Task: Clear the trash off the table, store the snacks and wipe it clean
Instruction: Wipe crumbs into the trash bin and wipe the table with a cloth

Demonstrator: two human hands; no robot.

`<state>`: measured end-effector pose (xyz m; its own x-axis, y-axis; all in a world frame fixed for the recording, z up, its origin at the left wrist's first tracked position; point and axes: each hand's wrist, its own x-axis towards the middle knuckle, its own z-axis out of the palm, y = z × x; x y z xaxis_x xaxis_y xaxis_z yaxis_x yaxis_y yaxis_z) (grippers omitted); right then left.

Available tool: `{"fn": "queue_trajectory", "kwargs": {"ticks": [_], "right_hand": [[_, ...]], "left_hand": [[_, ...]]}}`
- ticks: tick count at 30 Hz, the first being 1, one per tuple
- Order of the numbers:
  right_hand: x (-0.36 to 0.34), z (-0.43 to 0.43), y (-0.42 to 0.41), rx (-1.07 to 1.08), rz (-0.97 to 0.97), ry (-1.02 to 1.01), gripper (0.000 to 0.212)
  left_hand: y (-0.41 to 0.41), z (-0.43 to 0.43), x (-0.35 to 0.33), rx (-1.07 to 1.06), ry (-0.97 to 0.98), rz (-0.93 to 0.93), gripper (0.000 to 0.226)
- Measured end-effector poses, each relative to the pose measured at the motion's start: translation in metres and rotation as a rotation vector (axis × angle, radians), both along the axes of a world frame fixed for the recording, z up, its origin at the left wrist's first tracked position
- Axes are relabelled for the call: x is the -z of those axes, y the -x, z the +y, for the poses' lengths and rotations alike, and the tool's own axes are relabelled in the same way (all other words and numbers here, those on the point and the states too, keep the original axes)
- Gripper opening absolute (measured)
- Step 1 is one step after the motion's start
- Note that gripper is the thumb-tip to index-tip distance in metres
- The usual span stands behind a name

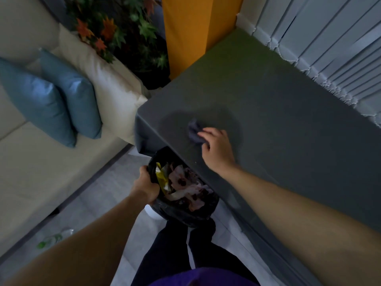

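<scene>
Fingers point(204, 133) of the right hand point(216, 147) are bent and drawn close together over the near edge of a crumpled cloth point(193, 127), holding the wad down against the grey table point(278, 104); the cloth is greyish-purple and lies near the table's front edge, towards its left corner, with a faintly darker patch of surface round it; the right forearm reaches across the tabletop from the lower right; the left hand point(146, 187) is below the table edge, curled tightly over the rim of a black bin bag point(185, 213), thumb on the outside and the fingertips hidden inside the bag, so how far they wrap I cannot tell; the bag lines a bin with a pale base showing beneath it, held just beside and partly under the table edge; inside lie a yellow wrapper point(161, 178) and crumpled paper point(186, 183) with dark stains; dark trousers and a purple top show at the bottom of the view; to the left stands a cream sofa point(31, 172) with two blue cushions point(51, 100); a clear plastic bottle point(54, 238) lies on the pale floor beside the sofa; a leafy plant point(115, 27) and an orange column point(185, 34) stand beyond the table, with vertical blinds point(329, 38) along its far side.
</scene>
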<state>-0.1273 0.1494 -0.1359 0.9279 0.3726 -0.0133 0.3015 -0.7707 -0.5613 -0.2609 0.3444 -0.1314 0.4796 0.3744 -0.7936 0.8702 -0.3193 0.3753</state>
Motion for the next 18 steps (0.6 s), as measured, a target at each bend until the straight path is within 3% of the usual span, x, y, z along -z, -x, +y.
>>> {"fn": "queue_trajectory", "kwargs": {"ticks": [4,6,9,15,18], "right_hand": [[-0.003,0.005,0.029,-0.406,0.022,-0.103,0.021],[-0.004,0.0,0.032,-0.354,-0.033,-0.129,0.021],[0.002,-0.012,0.022,-0.051,-0.079,-0.062,0.031],[-0.005,-0.018,0.038,-0.429,0.128,-0.044,0.027],[-0.014,-0.027,0.038,-0.416,0.056,-0.099,0.025]], "left_hand": [[-0.003,0.002,0.001,0.015,-0.015,-0.004,0.059],[-0.004,0.001,0.0,0.022,-0.005,0.0,0.058],[-0.003,-0.001,-0.001,0.013,0.006,0.018,0.061],[0.006,-0.014,-0.002,-0.01,0.004,0.016,0.065],[0.011,-0.023,-0.004,-0.023,0.016,0.02,0.066]]}}
